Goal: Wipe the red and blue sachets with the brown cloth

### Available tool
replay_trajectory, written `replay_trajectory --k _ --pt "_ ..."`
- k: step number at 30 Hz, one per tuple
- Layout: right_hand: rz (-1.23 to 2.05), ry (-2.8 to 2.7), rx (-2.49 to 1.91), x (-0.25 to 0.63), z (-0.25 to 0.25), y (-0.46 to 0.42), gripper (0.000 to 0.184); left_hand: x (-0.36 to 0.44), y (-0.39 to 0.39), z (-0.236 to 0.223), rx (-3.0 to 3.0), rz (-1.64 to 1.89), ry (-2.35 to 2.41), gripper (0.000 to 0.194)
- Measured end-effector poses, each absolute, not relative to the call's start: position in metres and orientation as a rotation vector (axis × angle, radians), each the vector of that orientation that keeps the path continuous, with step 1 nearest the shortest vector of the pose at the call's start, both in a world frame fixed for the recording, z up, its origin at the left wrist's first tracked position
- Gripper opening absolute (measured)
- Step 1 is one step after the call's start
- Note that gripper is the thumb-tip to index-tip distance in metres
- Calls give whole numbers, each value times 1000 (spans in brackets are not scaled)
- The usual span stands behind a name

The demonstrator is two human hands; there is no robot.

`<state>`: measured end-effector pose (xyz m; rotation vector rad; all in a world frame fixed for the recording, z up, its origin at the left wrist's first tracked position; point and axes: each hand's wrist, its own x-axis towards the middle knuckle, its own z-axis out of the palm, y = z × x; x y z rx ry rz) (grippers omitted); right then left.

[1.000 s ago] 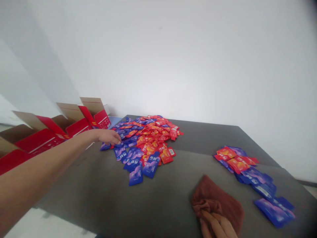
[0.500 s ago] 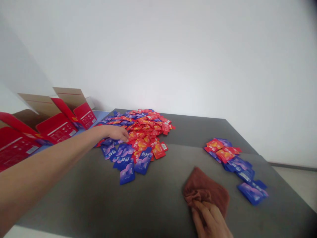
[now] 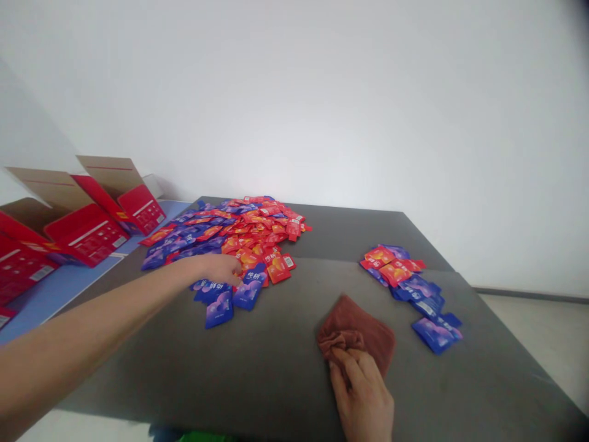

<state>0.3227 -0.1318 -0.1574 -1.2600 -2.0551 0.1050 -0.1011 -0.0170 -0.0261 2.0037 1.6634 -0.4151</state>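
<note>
Sachet heap: a mixed heap of foil sachets (image 3: 245, 236) lies on the desk's far half, red-orange and blue-purple packs overlapping. Blue ones dominate the near and left edges, and red ones the centre and far side.
Pack print: the packs are flat and glossy, with a barcode panel visible on a red sachet (image 3: 278, 269).
Left hand: the left hand (image 3: 221, 269) reaches to the heap's near edge with fingers loosely curled. Its fingertips are at the blue sachets; cannot tell whether it has hold of one.
Right hand: the right hand (image 3: 361, 393) lies at the desk's near edge, fingers partly closed over a gathered fold of the towel.
Towel: a reddish-brown towel (image 3: 363, 328) lies bunched, well to the right of the heap.
Handling note: the packs overlap and slide easily, so working from the loose edge, one pack at a time, is judged least likely to disturb the heap.
Second group: a smaller run of red and blue sachets (image 3: 411, 291) lies right of the towel.
Desk: the dark grey desk (image 3: 276, 380) carries all of these.
Surroundings: open red cartons (image 3: 85, 233) stand on a blue surface (image 3: 69, 288) left of the desk.
</note>
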Motion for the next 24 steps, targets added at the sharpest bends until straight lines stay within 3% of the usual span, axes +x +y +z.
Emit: replay_trajectory --k 12,24 --pt "101 -2046 -1242 320 -164 -131 23 -67 -7 -42 2014 -259 1681 22" --pt "117 -1975 -1219 316 -153 -133 23 -66 -24 -54 2015 -58 1751 36"
